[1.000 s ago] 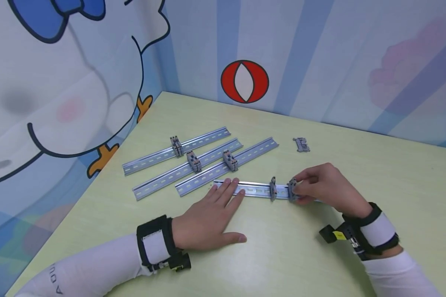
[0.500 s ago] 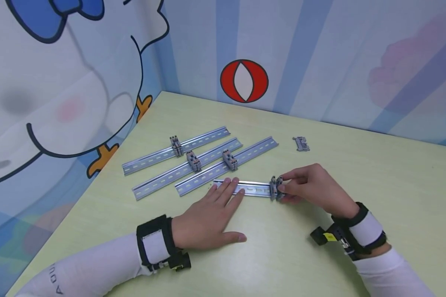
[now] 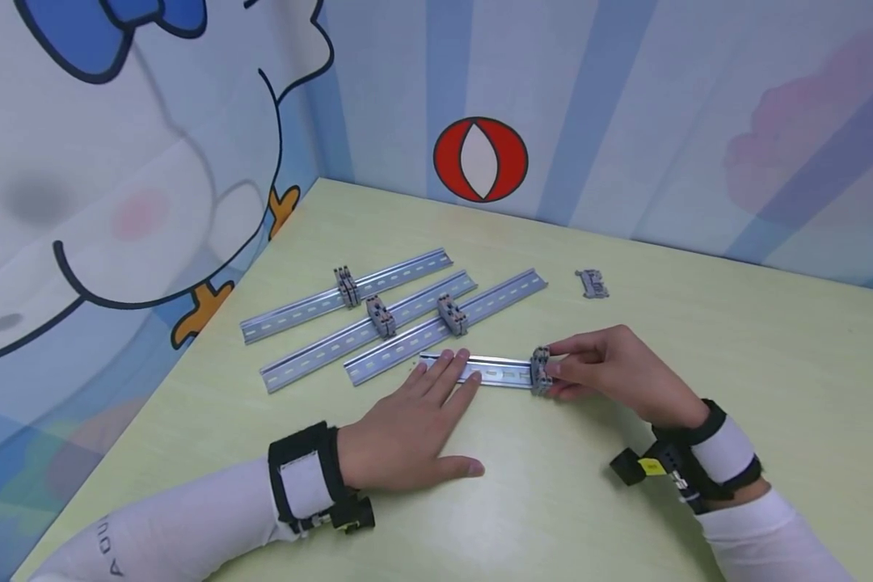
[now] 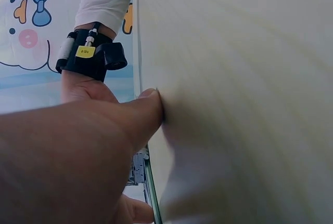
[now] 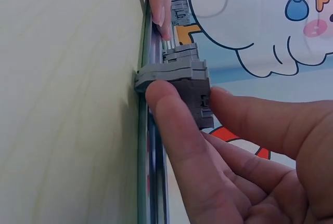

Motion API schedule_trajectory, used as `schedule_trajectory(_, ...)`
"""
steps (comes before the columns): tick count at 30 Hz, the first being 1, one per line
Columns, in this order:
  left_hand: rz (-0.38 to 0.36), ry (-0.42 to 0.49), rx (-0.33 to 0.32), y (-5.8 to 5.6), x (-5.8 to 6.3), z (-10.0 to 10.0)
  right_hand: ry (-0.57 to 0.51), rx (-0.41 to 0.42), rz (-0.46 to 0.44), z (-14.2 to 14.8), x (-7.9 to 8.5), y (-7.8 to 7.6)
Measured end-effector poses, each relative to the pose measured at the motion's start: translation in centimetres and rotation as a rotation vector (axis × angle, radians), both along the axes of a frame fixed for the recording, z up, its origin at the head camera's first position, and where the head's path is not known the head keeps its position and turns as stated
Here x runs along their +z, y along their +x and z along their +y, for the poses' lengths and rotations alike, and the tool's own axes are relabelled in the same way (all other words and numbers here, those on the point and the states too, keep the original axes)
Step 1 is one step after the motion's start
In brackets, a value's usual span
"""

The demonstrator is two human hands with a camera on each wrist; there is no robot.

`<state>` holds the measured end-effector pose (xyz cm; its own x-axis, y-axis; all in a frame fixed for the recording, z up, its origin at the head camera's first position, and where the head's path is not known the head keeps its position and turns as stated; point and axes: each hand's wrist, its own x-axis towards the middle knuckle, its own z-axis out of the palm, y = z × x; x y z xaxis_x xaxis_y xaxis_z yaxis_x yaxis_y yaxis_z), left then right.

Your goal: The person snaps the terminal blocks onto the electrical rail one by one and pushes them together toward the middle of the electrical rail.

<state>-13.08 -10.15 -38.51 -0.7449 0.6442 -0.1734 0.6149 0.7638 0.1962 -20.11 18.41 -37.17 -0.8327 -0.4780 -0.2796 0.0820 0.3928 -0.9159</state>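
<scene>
Flat on the left part of the nearest slotted metal DIN rail [image 3: 500, 373], my left hand [image 3: 407, 428] rests with straight, spread fingers. My right hand [image 3: 604, 372] pinches a grey terminal block [image 3: 546, 372] seated across that rail. In the right wrist view a finger and thumb lie on either side of the terminal block [image 5: 200, 96], which stands against a second one on the rail [image 5: 155, 182]. The rail's right part is hidden behind the right hand. In the left wrist view my left thumb [image 4: 138, 115] hides most of the rail.
Three more DIN rails lie slanted behind, the far one [image 3: 291, 318], the middle one [image 3: 313, 349] and the near one [image 3: 385, 360], each carrying grey terminal blocks. One loose terminal block [image 3: 592, 284] lies flat at the back right. Printed walls [image 3: 626, 121] border the table [image 3: 771, 347].
My right hand has slid the terminal block leftward along the rail, and it now stands tight against the other one. My left hand has stayed in place.
</scene>
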Motion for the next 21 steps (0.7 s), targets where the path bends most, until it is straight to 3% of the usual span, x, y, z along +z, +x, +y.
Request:
schedule_trajectory(14,0.012,0.003,-0.005,-0.05,0.0,-0.03,0.005,-0.028,0.002,-0.5,0.06,0.12)
schedule_trajectory(21,0.014,0.003,-0.005,0.02,-0.04,-0.01,0.051,-0.036,0.081,0.06,0.4,-0.05)
